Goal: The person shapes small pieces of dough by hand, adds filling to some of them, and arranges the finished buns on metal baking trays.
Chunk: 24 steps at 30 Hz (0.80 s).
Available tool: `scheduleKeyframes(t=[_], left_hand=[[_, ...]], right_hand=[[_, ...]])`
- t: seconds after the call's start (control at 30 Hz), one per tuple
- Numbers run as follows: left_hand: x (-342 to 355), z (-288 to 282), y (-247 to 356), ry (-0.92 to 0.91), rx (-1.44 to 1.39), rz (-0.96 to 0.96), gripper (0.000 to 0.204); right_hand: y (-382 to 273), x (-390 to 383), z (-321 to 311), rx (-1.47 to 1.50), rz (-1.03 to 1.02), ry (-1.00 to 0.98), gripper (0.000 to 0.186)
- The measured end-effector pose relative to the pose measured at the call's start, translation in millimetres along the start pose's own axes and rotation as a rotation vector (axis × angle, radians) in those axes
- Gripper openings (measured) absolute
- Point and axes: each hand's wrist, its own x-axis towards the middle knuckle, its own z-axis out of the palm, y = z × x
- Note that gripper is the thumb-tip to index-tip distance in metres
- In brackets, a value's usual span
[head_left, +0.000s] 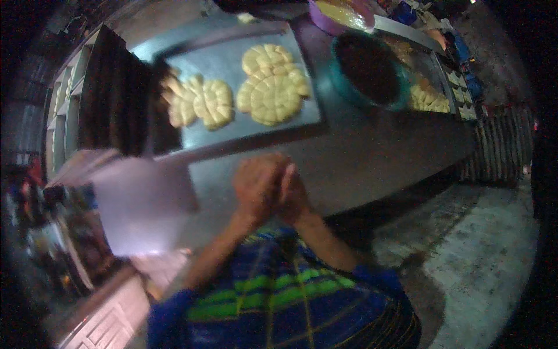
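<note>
Pressed together above the near edge of the table (pixel 372 157) are my left hand (pixel 254 181) and my right hand (pixel 295 192). Their fingers are closed round each other, and whatever lies between the palms is hidden. Just beyond them a metal baking tray (pixel 229 65) carries two shaped dough figures built of many small pale yellow pieces. The right dough figure (pixel 273 96) has a small round part above a bigger one. On the left, the other dough figure (pixel 203 103) looks like a fish, though blur hides its far side. Neither hand touches the dough on the tray.
A teal basin (pixel 337 74) with dark contents stands right of the tray. Behind it sits a purple bowl (pixel 318 20) holding something yellow. More dough pieces (pixel 429 100) lie far right. At left are a dark upright block (pixel 110 99), a shelf rack (pixel 60 136) and a flat sheet (pixel 142 203).
</note>
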Motion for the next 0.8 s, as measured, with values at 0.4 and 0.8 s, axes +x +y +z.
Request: scheduleKeyframes(t=[0.4,0.8], left_hand=[[-23.8,47.9,-3.8,-0.426,-0.955,-0.695,0.035],[-80.2,-32.7,-55.0,0.047,-0.602,-1.059,0.022]], right_hand=[[-118.7,-2.6,-141.0,-0.147,-0.356,0.298,0.038],[-264.4,155.3,-290.9,-1.536,0.161,-0.186,0.029]])
